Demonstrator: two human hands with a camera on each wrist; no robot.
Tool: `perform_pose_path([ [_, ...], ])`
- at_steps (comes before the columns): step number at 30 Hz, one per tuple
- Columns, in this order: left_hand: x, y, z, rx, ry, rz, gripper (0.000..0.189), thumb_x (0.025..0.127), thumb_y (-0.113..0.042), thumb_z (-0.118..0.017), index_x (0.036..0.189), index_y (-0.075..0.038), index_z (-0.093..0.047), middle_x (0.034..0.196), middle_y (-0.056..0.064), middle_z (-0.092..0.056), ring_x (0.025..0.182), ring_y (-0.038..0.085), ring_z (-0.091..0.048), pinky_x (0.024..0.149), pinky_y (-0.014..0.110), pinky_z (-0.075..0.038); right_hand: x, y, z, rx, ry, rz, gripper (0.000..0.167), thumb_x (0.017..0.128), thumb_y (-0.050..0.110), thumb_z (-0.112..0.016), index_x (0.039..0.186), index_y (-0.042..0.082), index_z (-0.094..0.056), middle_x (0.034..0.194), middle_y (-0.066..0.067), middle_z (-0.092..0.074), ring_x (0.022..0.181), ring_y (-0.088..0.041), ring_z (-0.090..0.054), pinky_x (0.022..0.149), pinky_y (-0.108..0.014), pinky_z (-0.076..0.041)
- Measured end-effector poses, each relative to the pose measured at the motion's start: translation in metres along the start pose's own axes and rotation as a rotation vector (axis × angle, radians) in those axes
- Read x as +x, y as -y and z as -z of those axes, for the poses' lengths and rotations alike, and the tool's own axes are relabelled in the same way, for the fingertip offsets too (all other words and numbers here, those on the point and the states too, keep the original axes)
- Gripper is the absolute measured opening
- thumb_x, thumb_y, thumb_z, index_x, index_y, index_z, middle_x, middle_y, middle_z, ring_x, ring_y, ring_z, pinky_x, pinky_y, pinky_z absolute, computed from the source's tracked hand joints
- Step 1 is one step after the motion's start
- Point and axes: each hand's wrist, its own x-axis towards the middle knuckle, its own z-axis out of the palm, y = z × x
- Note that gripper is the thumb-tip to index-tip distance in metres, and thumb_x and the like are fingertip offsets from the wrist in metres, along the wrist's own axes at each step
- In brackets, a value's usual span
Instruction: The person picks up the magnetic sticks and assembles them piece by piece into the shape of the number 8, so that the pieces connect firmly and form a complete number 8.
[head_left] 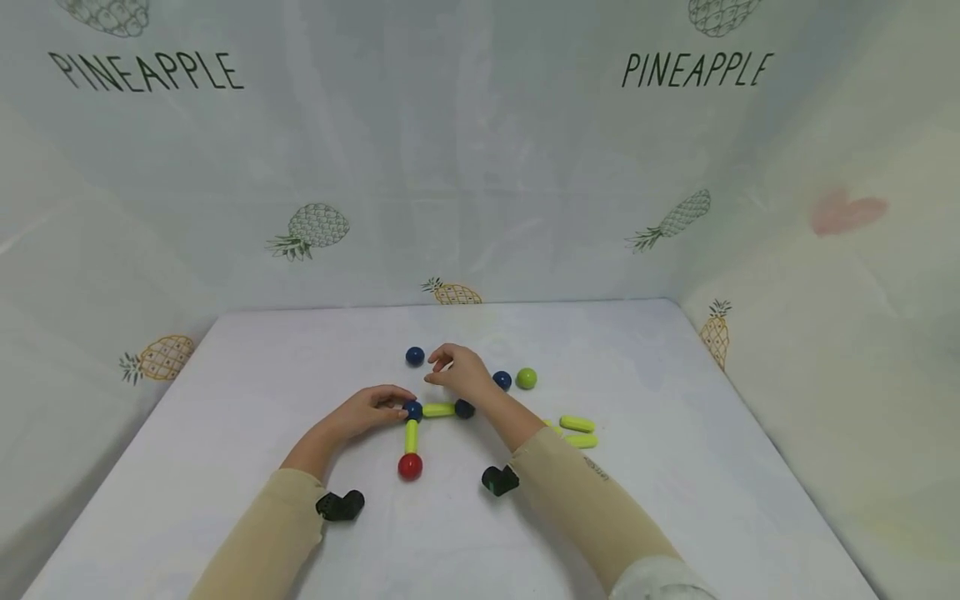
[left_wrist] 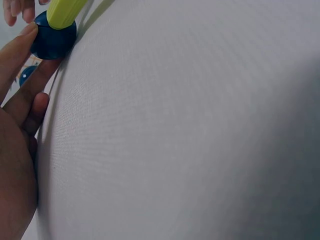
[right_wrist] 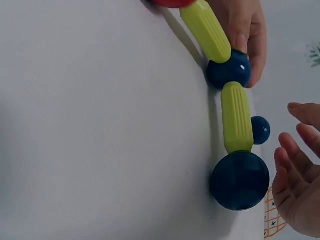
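Note:
My left hand (head_left: 371, 408) pinches a blue ball (head_left: 413, 410) at the corner of an L-shaped chain, thumb and fingers on either side. From this ball one yellow-green rod (head_left: 438, 410) runs right to another blue ball (head_left: 464, 408). A second yellow-green rod (head_left: 411, 437) runs toward the near side and ends in a red ball (head_left: 409, 467). Above the chain hovers my right hand (head_left: 461, 372), fingers loosely bent with nothing between them, as the right wrist view (right_wrist: 300, 175) also shows. Just left of its fingertips lies a loose blue ball (head_left: 415, 357).
Beyond the right wrist sit another blue ball (head_left: 502, 381) and a green ball (head_left: 527, 378). Several loose yellow-green rods (head_left: 577, 424) lie right of the right forearm, which partly covers them. A pineapple-print cloth (head_left: 480, 167) hangs behind the white table (head_left: 675, 500).

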Motion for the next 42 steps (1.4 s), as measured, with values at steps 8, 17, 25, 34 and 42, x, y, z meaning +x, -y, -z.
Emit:
perform_pose_path([
  [8, -0.006, 0.001, 0.003, -0.007, -0.007, 0.011, 0.031, 0.092, -0.025, -0.068, 0.122, -0.016, -0.067, 0.126, 0.005, -0.060, 0.117, 0.028, -0.048, 0.104, 0.053, -0.034, 0.021, -0.002, -0.010, -0.001, 0.018, -0.033, 0.027, 0.086, 0.018, -0.076, 0.110, 0.010, -0.067, 0.095, 0.001, -0.062, 0.084, -0.016, -0.055, 0.071, -0.027, -0.046],
  [17, -0.004, 0.003, 0.001, -0.005, 0.001, -0.008, 0.030, 0.093, -0.024, -0.068, 0.122, -0.016, -0.067, 0.125, 0.004, -0.060, 0.114, 0.026, -0.049, 0.102, 0.052, -0.036, 0.040, -0.008, -0.018, -0.003, -0.005, -0.060, 0.030, 0.086, 0.022, -0.076, 0.114, 0.015, -0.066, 0.110, -0.002, -0.063, 0.097, -0.019, -0.057, 0.081, -0.032, -0.049],
  [25, -0.002, 0.000, -0.002, -0.017, 0.004, -0.002, 0.030, 0.092, -0.024, -0.069, 0.121, -0.017, -0.067, 0.124, 0.004, -0.060, 0.114, 0.026, -0.049, 0.103, 0.053, -0.036, 0.049, -0.013, -0.019, -0.021, 0.015, -0.091, 0.031, 0.086, 0.021, -0.077, 0.115, 0.015, -0.067, 0.112, -0.003, -0.063, 0.096, -0.019, -0.057, 0.079, -0.031, -0.049],
  [34, 0.001, 0.004, -0.002, -0.013, 0.003, -0.001, 0.029, 0.092, -0.026, -0.069, 0.121, -0.019, -0.068, 0.126, 0.003, -0.059, 0.114, 0.026, -0.048, 0.102, 0.051, -0.037, 0.040, -0.011, 0.002, -0.052, 0.094, -0.084, 0.027, 0.086, 0.018, -0.075, 0.111, 0.014, -0.067, 0.100, -0.001, -0.061, 0.088, -0.018, -0.056, 0.075, -0.031, -0.048],
  [42, 0.001, 0.002, 0.001, -0.001, -0.001, 0.018, 0.029, 0.092, -0.028, -0.069, 0.120, -0.021, -0.069, 0.127, 0.004, -0.058, 0.114, 0.027, -0.048, 0.103, 0.052, -0.036, 0.026, -0.009, 0.023, -0.102, 0.182, -0.056, 0.031, 0.086, 0.015, -0.076, 0.115, 0.009, -0.066, 0.104, -0.004, -0.062, 0.093, -0.019, -0.056, 0.081, -0.033, -0.048],
])
